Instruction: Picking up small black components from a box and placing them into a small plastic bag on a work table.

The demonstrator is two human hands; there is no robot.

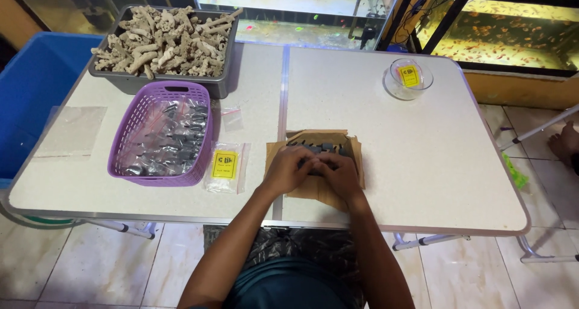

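I see my left hand [286, 169] and right hand [339, 173] meet over the open cardboard box [356, 158] of dark grey pieces [319, 146], fingers curled on something, grip unclear, box close for reach.

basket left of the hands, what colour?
Purple basket, latticed plastic; head view, the only one, shows it clearly.

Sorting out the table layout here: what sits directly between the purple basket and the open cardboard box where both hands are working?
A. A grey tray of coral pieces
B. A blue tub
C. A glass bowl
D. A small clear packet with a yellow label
D: the small clear packet with a yellow label lies flat between the purple basket and the cardboard box.
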